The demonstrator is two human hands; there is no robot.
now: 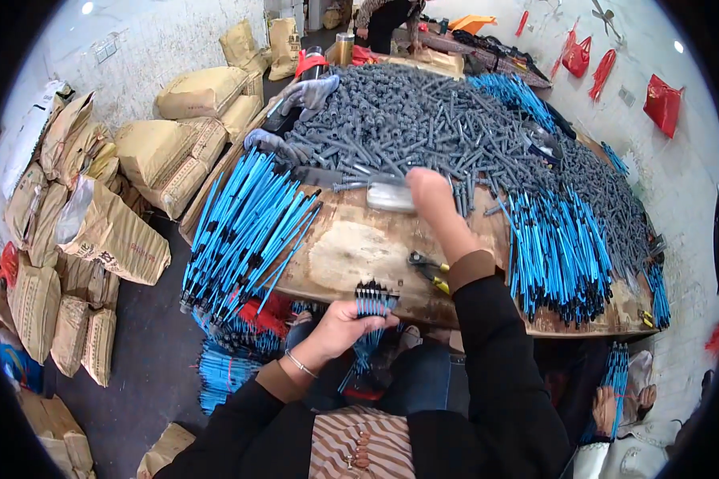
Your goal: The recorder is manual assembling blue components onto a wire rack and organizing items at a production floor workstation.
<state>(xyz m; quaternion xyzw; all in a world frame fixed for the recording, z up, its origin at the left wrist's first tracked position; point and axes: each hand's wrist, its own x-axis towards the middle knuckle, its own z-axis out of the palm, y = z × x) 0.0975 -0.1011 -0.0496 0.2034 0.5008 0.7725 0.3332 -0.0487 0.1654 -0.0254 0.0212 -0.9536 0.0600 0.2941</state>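
My left hand is closed round a small bundle of thin blue rods with black ends, held upright at the table's front edge. My right hand is stretched out over the table beside a whitish block; motion smears its fingers, so I cannot tell whether they hold anything. Just beyond it begins a large heap of grey plastic plugs. Pliers with yellow handles lie below my right forearm. A flat grey metal strip lies left of the block.
Piles of blue rods lie on the wooden table's left and right. Grey gloves rest at the heap's left edge. Brown paper sacks stack along the left wall. A co-worker's hand grips blue rods at lower right.
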